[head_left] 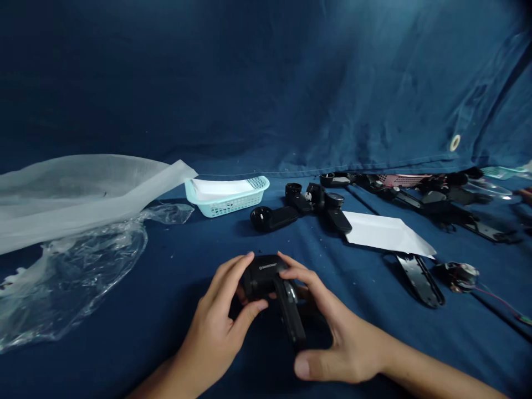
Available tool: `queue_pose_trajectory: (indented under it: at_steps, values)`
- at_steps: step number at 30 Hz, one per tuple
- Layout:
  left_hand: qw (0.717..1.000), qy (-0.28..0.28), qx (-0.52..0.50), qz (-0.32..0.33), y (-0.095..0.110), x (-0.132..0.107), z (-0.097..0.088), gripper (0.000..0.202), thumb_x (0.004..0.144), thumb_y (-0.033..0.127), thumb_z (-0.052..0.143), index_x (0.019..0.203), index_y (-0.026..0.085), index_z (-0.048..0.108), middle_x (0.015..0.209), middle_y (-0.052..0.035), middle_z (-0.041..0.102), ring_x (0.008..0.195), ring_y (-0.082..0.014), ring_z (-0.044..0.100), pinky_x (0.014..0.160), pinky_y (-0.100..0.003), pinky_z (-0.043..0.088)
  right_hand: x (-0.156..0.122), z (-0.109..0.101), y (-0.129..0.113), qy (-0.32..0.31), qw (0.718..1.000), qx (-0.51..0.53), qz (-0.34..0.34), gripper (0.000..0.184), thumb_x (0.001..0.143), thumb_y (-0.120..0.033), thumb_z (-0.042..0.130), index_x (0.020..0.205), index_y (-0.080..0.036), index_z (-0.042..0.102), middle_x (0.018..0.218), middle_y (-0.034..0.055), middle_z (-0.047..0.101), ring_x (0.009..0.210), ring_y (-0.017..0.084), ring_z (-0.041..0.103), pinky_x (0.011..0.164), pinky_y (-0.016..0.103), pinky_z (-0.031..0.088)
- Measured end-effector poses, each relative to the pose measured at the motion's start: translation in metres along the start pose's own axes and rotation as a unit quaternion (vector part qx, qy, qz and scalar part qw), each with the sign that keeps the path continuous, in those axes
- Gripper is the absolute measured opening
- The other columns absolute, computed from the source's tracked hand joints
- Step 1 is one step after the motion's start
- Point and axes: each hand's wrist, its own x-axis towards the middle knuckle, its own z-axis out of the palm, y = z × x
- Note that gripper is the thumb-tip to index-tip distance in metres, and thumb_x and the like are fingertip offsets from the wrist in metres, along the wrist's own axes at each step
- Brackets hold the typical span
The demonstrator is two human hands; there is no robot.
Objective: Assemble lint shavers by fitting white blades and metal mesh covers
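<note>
A black appliance (261, 280) is at the lower centre of the frame, held in both hands above a counter (166, 316) covered in blue cloth. White lettering is printed on its head; it is too small to read reliably. The handle (293, 318) slants down toward the bottom of the frame.

The left hand (218, 316) pinches the left end of the head, fingers over the far side and thumb on the near side. The right hand (336, 327) also holds the appliance, in a wider grip: fingers at the junction of head and handle, thumb by the handle's lower end. Thumb pressure cannot be determined.

Upper centre: a light blue basket (233, 207) containing white paper (220, 189). To its right, a black casing (274, 218) lies near several similar parts.

Right of centre: a white sheet (382, 231), with a black shell (421, 281) below it and a wired motor (462, 276) just beside the shell. A pink basket (403, 180) stands at the upper right behind loose black parts (444, 205).

Left side: a translucent sheet (83, 194) above a crumpled clear bag (95, 277).
</note>
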Motion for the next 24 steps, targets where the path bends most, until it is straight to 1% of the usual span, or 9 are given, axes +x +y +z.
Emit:
queue_pose_trajectory:
  at_steps: [2,4,6,8,10,13,16,21,24]
  values:
    - [1.000,-0.006,-0.002,-0.004,0.000,0.000,0.000,0.055,0.095,0.026,0.057,0.145,0.035,0.035,0.138,-0.0046,0.048,0.120,-0.0223,0.055,0.100,-0.039,0.052,0.000,-0.003,0.002,-0.011,0.999,-0.048,-0.011,0.106,0.059,-0.022,0.091,0.144,-0.035,0.029,0.165,0.0088,0.005,0.148,0.040,0.018,0.116,0.057,0.028]
    - [1.000,-0.009,-0.004,-0.006,-0.001,0.000,0.000,0.055,0.095,0.026,0.057,0.145,0.035,0.036,0.138,-0.0047,0.048,0.123,-0.0231,0.053,0.101,-0.041,0.051,-0.001,-0.003,0.006,-0.011,0.997,-0.071,-0.010,0.112,0.054,-0.024,0.094,0.143,-0.034,0.026,0.165,0.0115,0.004,0.148,0.041,0.018,0.116,0.057,0.027]
    - [1.000,-0.015,-0.004,-0.003,-0.001,0.000,0.000,0.055,0.095,0.026,0.057,0.145,0.036,0.036,0.138,-0.0051,0.048,0.124,-0.0241,0.053,0.103,-0.043,0.051,-0.002,-0.002,0.009,-0.005,0.995,-0.103,0.004,0.108,0.055,-0.027,0.093,0.140,-0.033,0.026,0.165,0.0136,0.005,0.146,0.041,0.025,0.115,0.058,0.029]
    - [1.000,-0.018,0.001,0.005,-0.002,-0.001,0.000,0.055,0.095,0.026,0.057,0.145,0.036,0.036,0.139,-0.0056,0.047,0.125,-0.0250,0.053,0.103,-0.045,0.051,-0.002,0.000,0.010,0.005,0.989,-0.145,0.025,0.100,0.057,-0.033,0.091,0.136,-0.032,0.030,0.164,0.0149,0.008,0.145,0.042,0.028,0.114,0.061,0.030]
    - [1.000,-0.014,0.004,0.020,-0.002,-0.001,0.000,0.055,0.096,0.024,0.056,0.145,0.036,0.036,0.139,-0.0063,0.048,0.125,-0.0257,0.053,0.101,-0.044,0.053,-0.003,0.003,0.008,0.014,0.984,-0.175,0.040,0.093,0.058,-0.039,0.090,0.131,-0.031,0.033,0.163,0.0158,0.011,0.145,0.044,0.025,0.112,0.065,0.029]
    - [0.999,-0.007,0.004,0.035,-0.002,-0.001,0.000,0.055,0.095,0.022,0.056,0.145,0.034,0.037,0.139,-0.0076,0.048,0.125,-0.0272,0.055,0.096,-0.043,0.057,-0.002,0.005,0.007,0.023,0.982,-0.181,0.042,0.085,0.059,-0.043,0.089,0.125,-0.029,0.036,0.163,0.0176,0.013,0.147,0.045,0.020,0.112,0.069,0.027]
    - [0.999,-0.006,0.008,0.032,-0.002,-0.001,0.000,0.055,0.095,0.022,0.056,0.145,0.033,0.037,0.140,-0.0076,0.049,0.124,-0.0270,0.055,0.097,-0.042,0.057,0.000,0.005,0.008,0.023,0.985,-0.171,0.024,0.088,0.057,-0.042,0.090,0.124,-0.030,0.036,0.163,0.0186,0.014,0.147,0.044,0.020,0.112,0.067,0.027]
    - [1.000,-0.006,0.013,0.026,-0.002,-0.001,0.000,0.053,0.095,0.024,0.057,0.144,0.034,0.038,0.139,-0.0050,0.049,0.122,-0.0235,0.055,0.100,-0.040,0.054,0.002,0.002,0.012,0.021,0.987,-0.159,0.016,0.090,0.055,-0.030,0.091,0.124,-0.031,0.035,0.164,0.0168,0.015,0.147,0.041,0.023,0.114,0.062,0.029]
    - [1.000,-0.006,0.008,0.022,-0.002,-0.001,0.001,0.054,0.095,0.024,0.057,0.144,0.034,0.038,0.138,-0.0047,0.049,0.121,-0.0231,0.056,0.099,-0.040,0.055,0.002,0.001,0.011,0.021,0.988,-0.155,0.016,0.090,0.054,-0.028,0.091,0.124,-0.030,0.035,0.163,0.0175,0.016,0.148,0.040,0.023,0.114,0.061,0.028]
